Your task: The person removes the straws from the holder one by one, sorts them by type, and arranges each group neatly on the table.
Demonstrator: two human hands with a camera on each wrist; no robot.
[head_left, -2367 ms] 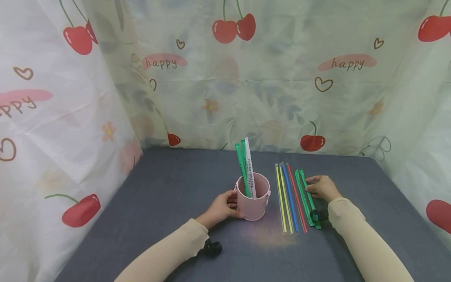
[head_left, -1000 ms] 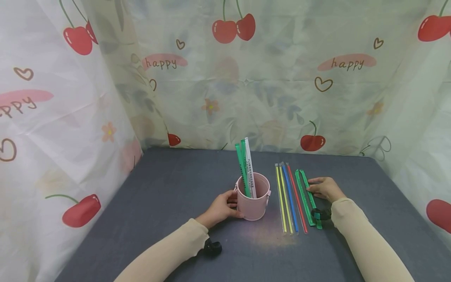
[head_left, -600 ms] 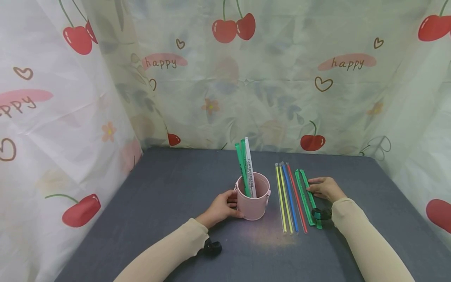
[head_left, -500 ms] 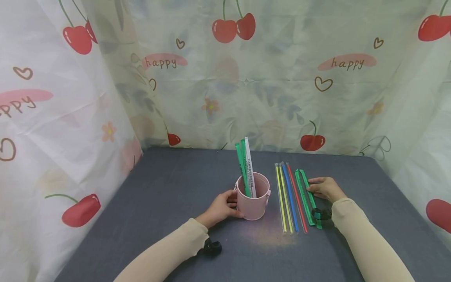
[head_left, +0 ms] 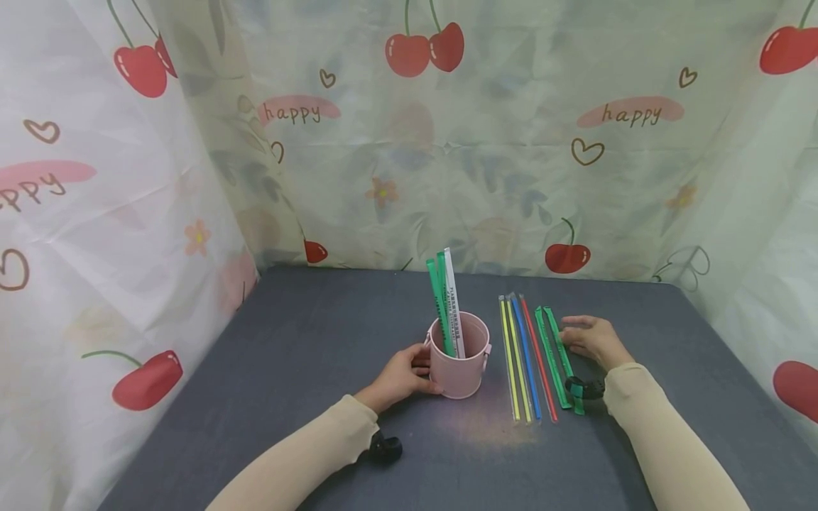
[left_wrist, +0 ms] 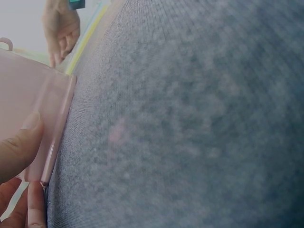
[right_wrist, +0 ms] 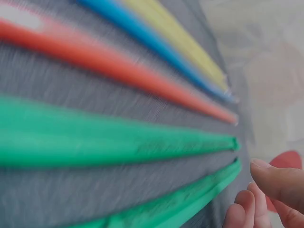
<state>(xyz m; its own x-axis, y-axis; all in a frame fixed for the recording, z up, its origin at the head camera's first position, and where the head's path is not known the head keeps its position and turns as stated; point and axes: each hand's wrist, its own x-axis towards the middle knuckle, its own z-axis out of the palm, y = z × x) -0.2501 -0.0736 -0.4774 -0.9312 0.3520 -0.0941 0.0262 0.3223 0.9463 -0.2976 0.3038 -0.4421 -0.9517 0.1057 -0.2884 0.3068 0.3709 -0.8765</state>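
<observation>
A small pink bucket (head_left: 455, 376) stands upright in the middle of the table, and my left hand (head_left: 402, 376) grips its left side. In the left wrist view, the thumb (left_wrist: 21, 147) lies on the bucket wall, with fingers curled at the base. Two green-wrapped straws (head_left: 437, 301) and a white-wrapped straw (head_left: 452, 298) lean inside it. My right hand (head_left: 597, 341) hovers beside the outer of two green-wrapped straws (head_left: 560, 348) lying on the table, holding nothing. In the right wrist view, its thumb (right_wrist: 280, 183) and fingers are relaxed near the far straw ends.
Left of the green straws lie a red straw (head_left: 540, 362), a blue straw (head_left: 525, 355) and two yellow straws (head_left: 509, 355), side by side in clear wrappers. A dark cloth covers the table (head_left: 307, 326). A cherry-print curtain (head_left: 358, 156) hangs behind and on both sides.
My right hand has shifted slightly right and away from the outer green straw, its fingers lifting a little. The left hand, bucket and straws stay practically still.
</observation>
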